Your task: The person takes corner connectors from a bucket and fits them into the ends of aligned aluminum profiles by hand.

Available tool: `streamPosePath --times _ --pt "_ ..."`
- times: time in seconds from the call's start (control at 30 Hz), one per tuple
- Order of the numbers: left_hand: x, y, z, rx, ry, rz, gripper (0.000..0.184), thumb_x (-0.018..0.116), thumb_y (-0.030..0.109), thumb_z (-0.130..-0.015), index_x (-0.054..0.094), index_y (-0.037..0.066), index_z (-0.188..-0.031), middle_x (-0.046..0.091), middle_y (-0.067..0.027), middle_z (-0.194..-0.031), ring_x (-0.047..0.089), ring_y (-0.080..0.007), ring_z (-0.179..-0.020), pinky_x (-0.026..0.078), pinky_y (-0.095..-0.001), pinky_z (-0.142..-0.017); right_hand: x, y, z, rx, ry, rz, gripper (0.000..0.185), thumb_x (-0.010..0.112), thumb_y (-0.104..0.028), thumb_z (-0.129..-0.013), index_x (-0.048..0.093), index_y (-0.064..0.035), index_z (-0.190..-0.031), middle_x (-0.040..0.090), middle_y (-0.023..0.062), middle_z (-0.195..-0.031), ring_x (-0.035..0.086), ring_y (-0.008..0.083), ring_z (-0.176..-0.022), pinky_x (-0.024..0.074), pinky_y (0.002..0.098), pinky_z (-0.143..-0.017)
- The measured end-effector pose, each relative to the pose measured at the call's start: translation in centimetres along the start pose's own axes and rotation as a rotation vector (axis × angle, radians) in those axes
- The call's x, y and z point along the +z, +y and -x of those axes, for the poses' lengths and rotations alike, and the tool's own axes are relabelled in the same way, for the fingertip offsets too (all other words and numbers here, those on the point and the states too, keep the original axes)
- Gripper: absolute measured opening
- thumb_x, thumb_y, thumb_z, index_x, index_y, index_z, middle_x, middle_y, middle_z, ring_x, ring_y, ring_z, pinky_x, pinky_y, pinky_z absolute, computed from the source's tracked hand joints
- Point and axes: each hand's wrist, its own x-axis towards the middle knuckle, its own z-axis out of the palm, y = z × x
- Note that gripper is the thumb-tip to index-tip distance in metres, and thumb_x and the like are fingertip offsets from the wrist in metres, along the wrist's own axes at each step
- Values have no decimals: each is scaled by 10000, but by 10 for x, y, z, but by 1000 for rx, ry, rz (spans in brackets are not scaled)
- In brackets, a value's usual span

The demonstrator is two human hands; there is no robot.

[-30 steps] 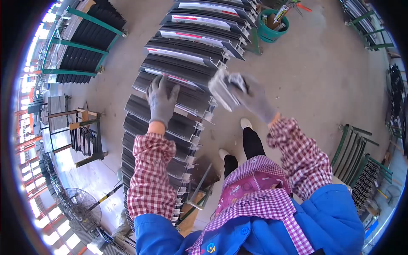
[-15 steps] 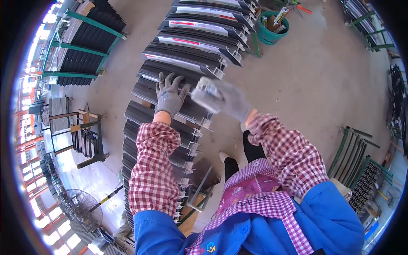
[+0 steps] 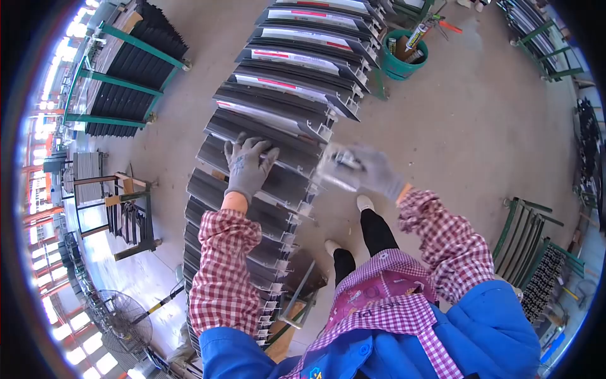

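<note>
A long row of dark metal profiles [image 3: 278, 140] lies side by side, with pale cut ends along the right side. My left hand [image 3: 248, 165], in a grey glove, rests on top of one profile with its fingers apart. Beyond the right ends of the profiles, my right hand [image 3: 377, 172], also gloved, is closed around a pale, silvery block-shaped tool [image 3: 339, 167]. Motion blurs this tool, so its exact kind is unclear. Whether it touches the nearest profile end cannot be made out. Farther along the row, profiles carry white and red labels [image 3: 278, 55].
A green bucket [image 3: 404, 57] with tubes in it stands right of the row. Green racks of dark profiles [image 3: 120, 79] are at the upper left, with more racks [image 3: 527, 234] at right. A large fan [image 3: 123, 322] stands lower left. My feet are beside the row.
My right hand has moved right and slightly down with the pale tool, away from the profile tops. My left hand has shifted slightly left and down in view, still on the profiles.
</note>
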Motion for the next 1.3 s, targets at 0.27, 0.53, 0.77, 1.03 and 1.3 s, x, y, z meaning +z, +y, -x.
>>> streamPosePath --times 0.27,0.53,0.77,1.03,1.3 --pt "25 17 -72 71 281 53 475 571 448 -992 605 132 -1346 527 -124 -1451 347 -389 -1447 218 -584 -1186 -5 22 -59 226 13 -6 389 733 -353 -928 666 -46 -1157 700 178 -984 682 340 -901 529 399 -794" --pt "30 16 -75 22 189 52 466 563 488 -987 602 212 -1361 473 -118 -1503 244 -443 -1499 200 -608 -1198 -13 -16 -102 169 156 -207 418 731 -332 -929 642 -88 -1256 690 155 -1007 681 328 -908 527 417 -786" --pt "28 18 -74 -7 185 59 469 574 483 -980 609 202 -1354 467 -123 -1504 241 -447 -1499 204 -615 -1194 -39 12 -81 -6 -245 171 434 743 -307 -916 627 -111 -1287 680 156 -1091 685 331 -971 548 415 -877" --pt "22 16 -75 29 188 54 462 589 474 -970 615 194 -1337 532 -123 -1433 320 -449 -1459 229 -589 -1182 -31 12 -55 -43 -79 202 378 759 -242 -897 667 -58 -1214 693 135 -1112 675 332 -1010 539 387 -905" --pt "-2 55 -141 67 366 210 564 599 469 -968 572 96 -1391 493 -121 -1498 350 -382 -1453 207 -587 -1194 -79 37 -104 226 130 -65 347 720 -256 -947 656 -52 -1221 710 125 -1125 678 219 -993 530 347 -878"
